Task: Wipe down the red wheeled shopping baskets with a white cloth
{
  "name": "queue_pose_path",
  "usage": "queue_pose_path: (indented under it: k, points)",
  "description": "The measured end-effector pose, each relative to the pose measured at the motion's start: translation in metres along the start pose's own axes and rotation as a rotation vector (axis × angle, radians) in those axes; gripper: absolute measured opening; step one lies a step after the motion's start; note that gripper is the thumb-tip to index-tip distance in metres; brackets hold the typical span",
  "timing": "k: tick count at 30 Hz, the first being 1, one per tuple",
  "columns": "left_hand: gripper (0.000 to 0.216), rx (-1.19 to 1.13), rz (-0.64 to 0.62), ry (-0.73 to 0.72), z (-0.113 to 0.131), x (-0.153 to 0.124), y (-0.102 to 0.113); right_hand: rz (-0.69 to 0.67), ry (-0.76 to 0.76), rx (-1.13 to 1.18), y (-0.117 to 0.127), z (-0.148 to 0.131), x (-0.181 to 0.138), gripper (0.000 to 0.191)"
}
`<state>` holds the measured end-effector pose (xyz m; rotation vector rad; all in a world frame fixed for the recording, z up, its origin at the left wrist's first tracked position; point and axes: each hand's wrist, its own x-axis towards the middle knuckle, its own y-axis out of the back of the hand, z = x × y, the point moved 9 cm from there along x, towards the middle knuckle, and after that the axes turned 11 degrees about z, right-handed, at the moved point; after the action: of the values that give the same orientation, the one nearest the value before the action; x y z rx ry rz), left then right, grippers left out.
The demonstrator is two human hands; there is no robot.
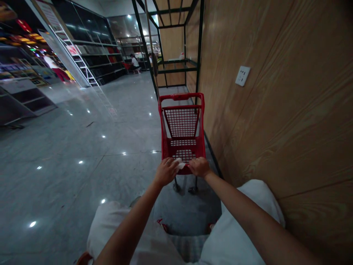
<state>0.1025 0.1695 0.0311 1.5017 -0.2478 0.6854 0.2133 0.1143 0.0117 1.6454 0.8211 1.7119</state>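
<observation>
A small red shopping cart (163,141) with a grid basket stands in front of me, its handle at the far end. My left hand (166,172) is closed at the cart's near rim, with a crumpled white tissue (180,164) under its fingertips. On the right part of the same rim, my right hand (199,167) is curled round the edge. The tissue lies between my hands; its part under the left fingers is hidden. Two of the cart's wheels (193,190) show below the rim.
A wood-panelled wall (275,103) with a socket (243,76) runs close on my right. Beyond the cart rises a dark metal rack (176,70). A ladder (79,62) leans at the left near shelves (102,60). People (135,63) are in the distance on the shiny grey floor (68,184).
</observation>
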Motion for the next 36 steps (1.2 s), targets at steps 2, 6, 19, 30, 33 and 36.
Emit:
queue_pose_path:
  k: [2, 6, 19, 30, 33, 36]
  points:
    - [0.038, 0.041, 0.019, 0.06, 0.013, 0.006, -0.006, 0.014, -0.001, 0.009, -0.004, -0.004, 0.003, 0.031]
    - [0.025, 0.173, -0.053, 0.104, 0.023, 0.016, -0.024, -0.022, 0.029, 0.042, -0.011, -0.008, 0.007, 0.028]
    - [0.013, 0.239, -0.07, 0.062, -0.008, -0.003, -0.011, 0.019, 0.082, 0.058, -0.011, -0.01, 0.014, 0.029]
    - [0.023, 0.18, -0.085, -0.119, -0.003, -0.011, -0.007, 0.077, 0.133, 0.09, -0.003, 0.009, 0.006, 0.035]
    - [0.028, 0.143, -0.058, -0.14, -0.003, -0.016, -0.002, 0.078, 0.101, 0.091, -0.002, 0.01, 0.004, 0.033]
    - [0.026, 0.179, -0.066, -0.015, 0.012, -0.003, -0.017, 0.066, 0.046, 0.086, -0.005, 0.002, 0.006, 0.03]
